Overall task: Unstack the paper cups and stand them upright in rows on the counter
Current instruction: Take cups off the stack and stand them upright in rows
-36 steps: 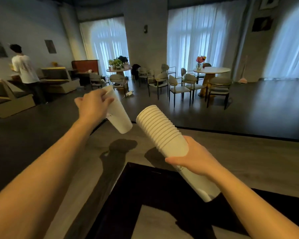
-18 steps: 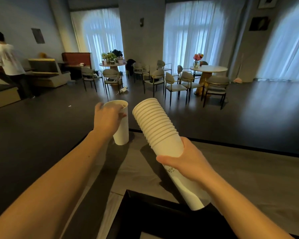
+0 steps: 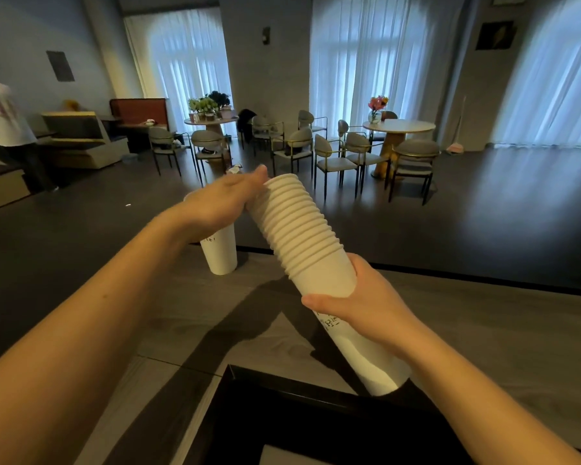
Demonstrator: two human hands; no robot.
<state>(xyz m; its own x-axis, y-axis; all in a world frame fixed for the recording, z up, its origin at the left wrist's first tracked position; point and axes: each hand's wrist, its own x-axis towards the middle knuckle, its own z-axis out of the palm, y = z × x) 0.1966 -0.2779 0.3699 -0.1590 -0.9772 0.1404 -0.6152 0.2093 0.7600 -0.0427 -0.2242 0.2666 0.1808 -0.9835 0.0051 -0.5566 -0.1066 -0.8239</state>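
My right hand (image 3: 366, 307) grips a tall stack of white paper cups (image 3: 302, 236) around its lower half; the stack tilts up and to the left, rims toward the room. A single white paper cup (image 3: 219, 253) stands upright on the grey counter (image 3: 467, 330) near its far left edge. My left hand (image 3: 225, 199) hovers above that cup with fingers stretched out, its fingertips touching the top rims of the stack. The standing cup's rim is mostly hidden behind my left hand.
A black recessed box (image 3: 316, 427) sits in the counter just in front of me, under the stack's base. Beyond the counter's far edge lie a dark floor, round tables with chairs (image 3: 336, 156), and a person (image 3: 4, 125) standing at far left.
My left hand set the single cup upright on the counter, let go of it, and moved right and up to the top of the stack. The right hand kept holding the stack.
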